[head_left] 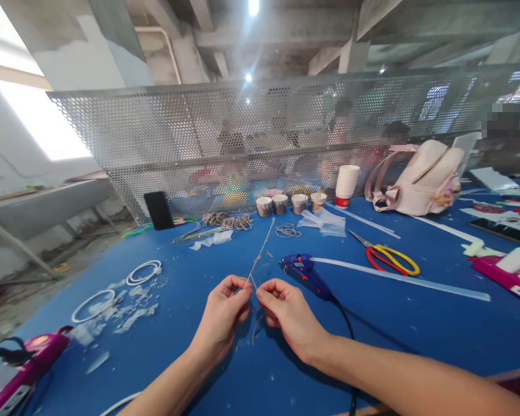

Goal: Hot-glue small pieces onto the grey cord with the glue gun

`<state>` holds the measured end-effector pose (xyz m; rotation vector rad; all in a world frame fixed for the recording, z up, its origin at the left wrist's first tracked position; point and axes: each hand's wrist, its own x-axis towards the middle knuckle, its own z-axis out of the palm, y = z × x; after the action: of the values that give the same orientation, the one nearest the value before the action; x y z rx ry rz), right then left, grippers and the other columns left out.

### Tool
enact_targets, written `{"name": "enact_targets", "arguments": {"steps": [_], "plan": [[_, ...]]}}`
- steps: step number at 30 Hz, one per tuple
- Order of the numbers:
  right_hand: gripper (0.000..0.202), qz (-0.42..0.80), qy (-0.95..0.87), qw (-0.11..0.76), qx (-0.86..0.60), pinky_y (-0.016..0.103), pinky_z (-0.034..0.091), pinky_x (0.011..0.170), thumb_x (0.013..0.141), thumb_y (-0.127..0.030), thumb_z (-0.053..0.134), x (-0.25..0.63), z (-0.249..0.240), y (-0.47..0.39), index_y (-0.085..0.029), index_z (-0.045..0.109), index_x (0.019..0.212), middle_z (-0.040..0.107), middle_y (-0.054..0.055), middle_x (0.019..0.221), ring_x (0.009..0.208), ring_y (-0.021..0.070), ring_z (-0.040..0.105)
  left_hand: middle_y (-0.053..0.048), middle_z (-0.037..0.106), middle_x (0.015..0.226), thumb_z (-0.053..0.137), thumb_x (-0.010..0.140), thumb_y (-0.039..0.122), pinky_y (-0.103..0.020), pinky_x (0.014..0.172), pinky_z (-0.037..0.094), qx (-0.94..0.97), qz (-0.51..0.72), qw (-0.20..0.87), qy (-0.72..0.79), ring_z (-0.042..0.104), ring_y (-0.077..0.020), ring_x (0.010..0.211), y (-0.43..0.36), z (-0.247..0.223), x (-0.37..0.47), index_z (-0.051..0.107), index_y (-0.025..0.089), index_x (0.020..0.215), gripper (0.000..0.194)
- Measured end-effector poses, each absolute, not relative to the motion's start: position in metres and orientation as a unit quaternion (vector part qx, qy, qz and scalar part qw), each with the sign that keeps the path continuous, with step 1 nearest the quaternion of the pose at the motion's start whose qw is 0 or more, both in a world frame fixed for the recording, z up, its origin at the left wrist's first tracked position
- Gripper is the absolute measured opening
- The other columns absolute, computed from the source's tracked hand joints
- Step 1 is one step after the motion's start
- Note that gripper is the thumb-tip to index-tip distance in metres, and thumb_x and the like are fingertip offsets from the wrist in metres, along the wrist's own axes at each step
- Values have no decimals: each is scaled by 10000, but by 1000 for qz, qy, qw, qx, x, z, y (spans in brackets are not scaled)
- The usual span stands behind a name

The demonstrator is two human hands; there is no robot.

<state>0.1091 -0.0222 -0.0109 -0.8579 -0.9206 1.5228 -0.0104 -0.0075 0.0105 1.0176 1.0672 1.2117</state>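
Blue surface, thin strand, tight pinch

From where I stand, the L hand has thumb & fingers pinched on a thin strand. The R hand is pinched just beside it, on what looks like the strand's other leg; it seems to fork nr the fingertips. Strand's over the mid part of the surface, running away from both hands toward four paper cups. Can't tell if its far end touches down.

Main risk, I'd say: a slip. Both grips are v. narrow, so if either thumb eases off, the legs could spring apart. A loose grey end curls below the R hand & might snag; can't tell if it's the same piece.

Next worry: the glue gun, lying nr the R hand, nozzle facing L. Can't tell if it's hot; if so, a knuckle swung out = burn. Its cable runs under the R forearm, so a careless tug could drag the gun.

Scissors lie farther R; a blind reach might nick a finger. Plastic scraps off L could cling to wet glue, if any.
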Motion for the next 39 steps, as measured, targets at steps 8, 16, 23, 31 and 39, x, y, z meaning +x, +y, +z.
{"name": "enact_targets", "arguments": {"steps": [8, 16, 23, 31, 39], "plan": [[303, 670, -354, 543, -362, 202, 180, 405, 632, -394, 725, 108, -11, -22, -163, 534, 676, 391, -97, 503, 411, 34, 249, 110, 395, 442, 716, 609, 247, -156, 369, 172, 432, 523, 551, 486, 294, -16, 344, -7, 7, -10, 501, 170, 696, 244], [319, 670, -353, 538, -371, 203, 175, 405, 628, -409, 723, 109, -13, -22, -165, 520, 659, 418, -85, 525, 419, 33, 260, 88, 444, 420, 752, 584, 314, -154, 353, 241, 432, 532, 539, 490, 337, -26, 342, -6, 6, -10, 527, 157, 619, 277], [316, 672, -341, 539, -377, 206, 172, 411, 621, -404, 732, 110, -16, -20, -169, 524, 657, 432, -77, 528, 428, 40, 271, 76, 455, 384, 742, 598, 396, -158, 321, 237, 451, 489, 554, 501, 326, -31, 315, -4, 2, -13, 589, 138, 651, 304], [274, 665, -346, 544, -376, 202, 170, 407, 651, -375, 709, 112, -16, -21, -169, 530, 670, 405, -87, 515, 419, 35, 251, 109, 370, 372, 732, 595, 426, -161, 340, 188, 455, 499, 547, 495, 263, -26, 326, -6, 4, -12, 561, 151, 637, 327], [236, 613, -397, 573, -372, 218, 214, 430, 704, -366, 678, 114, -14, -26, -167, 552, 696, 415, -81, 517, 430, 49, 312, 91, 400, 382, 741, 571, 433, -181, 368, 203, 492, 523, 457, 525, 297, -50, 364, -10, 6, -9, 572, 150, 591, 331]]}}
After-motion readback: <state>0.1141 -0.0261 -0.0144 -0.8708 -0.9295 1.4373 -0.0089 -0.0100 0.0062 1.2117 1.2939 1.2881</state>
